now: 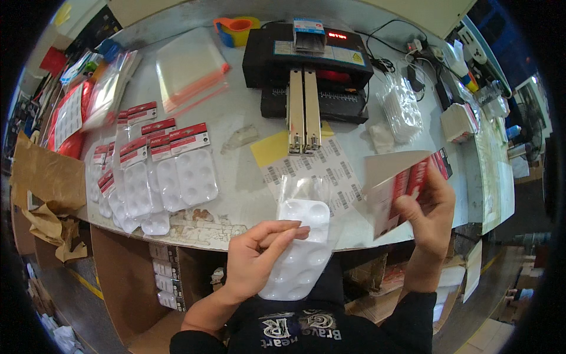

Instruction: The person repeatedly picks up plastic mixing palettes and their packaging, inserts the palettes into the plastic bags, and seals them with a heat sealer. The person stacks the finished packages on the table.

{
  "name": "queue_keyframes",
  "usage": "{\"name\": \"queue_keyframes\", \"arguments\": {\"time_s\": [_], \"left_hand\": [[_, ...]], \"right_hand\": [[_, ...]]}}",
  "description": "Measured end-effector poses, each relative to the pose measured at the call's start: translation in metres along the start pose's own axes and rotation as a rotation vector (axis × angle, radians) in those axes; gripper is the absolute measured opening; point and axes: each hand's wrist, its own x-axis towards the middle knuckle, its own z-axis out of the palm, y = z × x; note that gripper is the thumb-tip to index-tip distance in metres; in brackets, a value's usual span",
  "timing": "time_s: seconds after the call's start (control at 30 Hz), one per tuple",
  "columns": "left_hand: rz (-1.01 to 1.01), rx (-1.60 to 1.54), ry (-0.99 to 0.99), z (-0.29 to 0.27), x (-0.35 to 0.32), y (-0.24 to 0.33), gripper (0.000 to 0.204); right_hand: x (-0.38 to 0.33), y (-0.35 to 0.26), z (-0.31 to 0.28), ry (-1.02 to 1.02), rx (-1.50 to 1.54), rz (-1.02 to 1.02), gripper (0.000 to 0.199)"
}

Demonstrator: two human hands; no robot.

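1. Far left of the bench: a crumpled sheet of brown kraft paper (44,183) hangs over the grey worktable (247,118) edge; above it lies a heap of red-and-clear plastic packets (73,112).
2. Left-centre: a spread of finished packs (150,171), each a white moulded palette tray in a clear bag under a red header card, overlapping one another. Behind them sits a stack of empty clear bags with an orange strip (191,68).
3. Centre, near edge: the left hand (256,259) grasps a white plastic palette tray with round wells (300,248) already sleeved in a clear bag; fingers curl over its top face, thumb beneath (bag mouth points away from the body, toward the table).
4. Centre, rear: a black bench sealing machine with a long pale bar (306,76), red display lit. A sheet of printed barcode labels (321,168) and a yellow paper lie in front of it.
5. Right: the right hand (427,206) pinches a folded red-and-white header card (401,189), held open in the air just beside the bag's mouth, not yet touching it.
6. Judgement: the step in hand looks like capping the bagged tray. The next move calls for seating the card's fold squarely over the bag mouth.
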Motion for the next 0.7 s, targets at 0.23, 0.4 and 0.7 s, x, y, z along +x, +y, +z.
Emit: {"name": "queue_keyframes", "arguments": {"time_s": [0.23, 0.4, 0.7], "left_hand": [[-0.051, -0.023, -0.037, 0.005, 0.013, -0.001, 0.023], [0.034, 0.129, 0.047, -0.003, 0.024, -0.021, 0.023], [0.648, 0.119, 0.195, -0.066, -0.018, -0.075, 0.027]], "right_hand": [[0.032, 0.015, 0.028, -0.398, -0.322, 0.04, 0.026], [0.037, 0.035, 0.022, -0.397, -0.342, 0.086, 0.023], [-0.019, 0.079, -0.001, 0.06, 0.051, 0.286, 0.055]]}}
